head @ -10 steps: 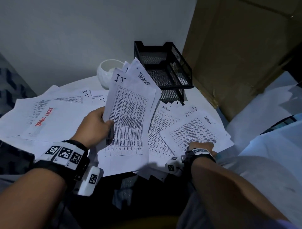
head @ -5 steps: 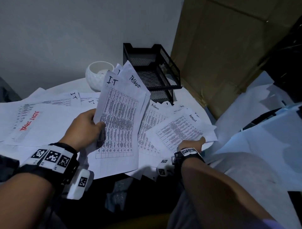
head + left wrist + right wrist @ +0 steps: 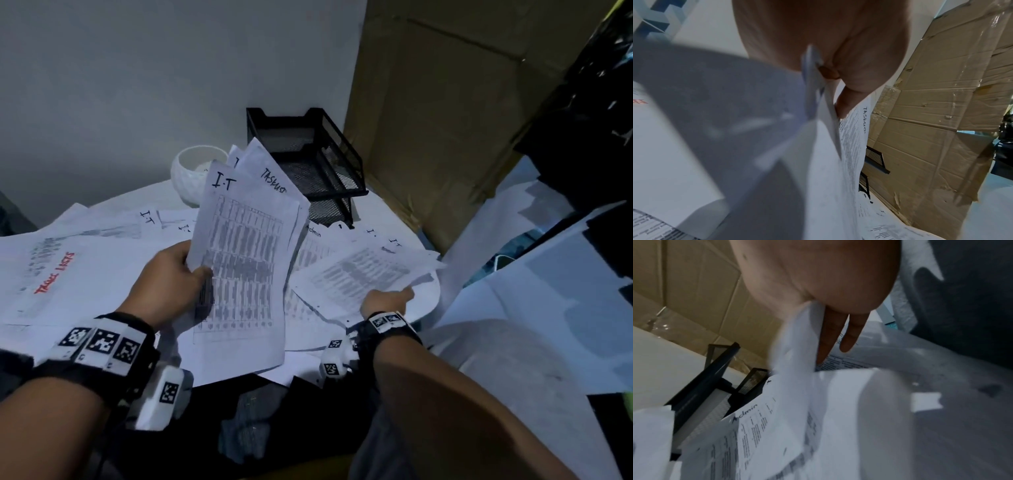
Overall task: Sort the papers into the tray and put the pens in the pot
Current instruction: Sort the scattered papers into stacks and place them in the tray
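Note:
My left hand (image 3: pixel 171 274) grips a fanned stack of printed papers (image 3: pixel 246 260), held upright; the front sheet is headed "I.T", one behind reads "Tasklist". The left wrist view shows the left hand (image 3: pixel 828 48) pinching those papers (image 3: pixel 849 146). My right hand (image 3: pixel 387 301) pinches the near edge of a loose table sheet (image 3: pixel 363 277) on the pile at the right. In the right wrist view its fingers (image 3: pixel 851 334) lie under that sheet (image 3: pixel 797 340). The black mesh tray (image 3: pixel 342 137) stands behind. A white pot (image 3: pixel 191 171) sits left of it. No pens show.
More sheets cover the round white table, one with red "Task lists" lettering (image 3: pixel 54 274) at the left, one headed "Admin" (image 3: pixel 756 426) near the tray (image 3: pixel 701 386). Brown cardboard (image 3: pixel 445 120) leans at the back right. Pale bags and dark clutter fill the right side.
My right hand has lifted the near edge of the sheet slightly off the pile, and its corner now curls. My left hand still holds the same fan of papers.

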`<state>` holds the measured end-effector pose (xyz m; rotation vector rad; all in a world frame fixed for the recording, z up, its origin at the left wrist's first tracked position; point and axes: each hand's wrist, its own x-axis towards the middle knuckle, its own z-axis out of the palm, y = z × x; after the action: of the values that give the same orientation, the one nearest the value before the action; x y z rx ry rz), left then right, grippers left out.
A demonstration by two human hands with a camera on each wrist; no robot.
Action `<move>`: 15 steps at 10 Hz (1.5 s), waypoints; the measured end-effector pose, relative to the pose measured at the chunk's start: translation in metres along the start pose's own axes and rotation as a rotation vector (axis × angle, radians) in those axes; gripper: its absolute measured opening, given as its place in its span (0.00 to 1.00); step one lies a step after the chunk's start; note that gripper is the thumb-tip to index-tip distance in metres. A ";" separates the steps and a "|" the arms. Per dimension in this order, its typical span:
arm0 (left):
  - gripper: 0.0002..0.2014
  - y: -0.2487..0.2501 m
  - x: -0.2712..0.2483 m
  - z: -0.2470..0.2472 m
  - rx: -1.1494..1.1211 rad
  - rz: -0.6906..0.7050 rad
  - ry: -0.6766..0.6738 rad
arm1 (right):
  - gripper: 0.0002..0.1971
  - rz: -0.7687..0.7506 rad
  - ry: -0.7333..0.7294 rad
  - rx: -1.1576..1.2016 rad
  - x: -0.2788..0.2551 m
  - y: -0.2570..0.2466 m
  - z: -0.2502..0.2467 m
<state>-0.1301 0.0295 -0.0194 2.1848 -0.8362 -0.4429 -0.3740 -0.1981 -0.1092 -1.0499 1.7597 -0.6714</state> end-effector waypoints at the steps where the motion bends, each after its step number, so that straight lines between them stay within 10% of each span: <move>1: 0.07 -0.001 -0.002 -0.002 -0.009 -0.007 -0.001 | 0.24 0.009 0.004 -0.077 0.021 0.008 -0.002; 5: 0.09 -0.011 0.001 -0.013 -0.011 -0.090 0.027 | 0.15 -0.300 0.080 0.028 -0.012 -0.033 0.008; 7: 0.10 -0.015 0.002 -0.021 -0.114 -0.188 0.067 | 0.29 -0.330 -0.186 0.164 -0.037 -0.069 0.017; 9: 0.08 -0.005 0.002 -0.029 -0.388 -0.231 0.086 | 0.11 -0.355 -0.673 0.370 -0.087 -0.119 0.002; 12: 0.13 0.019 -0.012 -0.032 -0.824 -0.149 -0.012 | 0.11 -0.224 -0.717 0.226 -0.082 -0.090 0.035; 14: 0.15 0.017 -0.019 -0.017 -0.512 -0.079 -0.073 | 0.21 -0.090 -0.807 0.235 -0.073 -0.078 0.045; 15: 0.07 0.019 -0.019 -0.010 -0.427 0.025 -0.022 | 0.20 -0.254 -0.819 0.203 -0.086 -0.083 0.041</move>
<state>-0.1466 0.0376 0.0021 1.7765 -0.7050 -0.5758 -0.2905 -0.1624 -0.0212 -1.1898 0.8473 -0.4572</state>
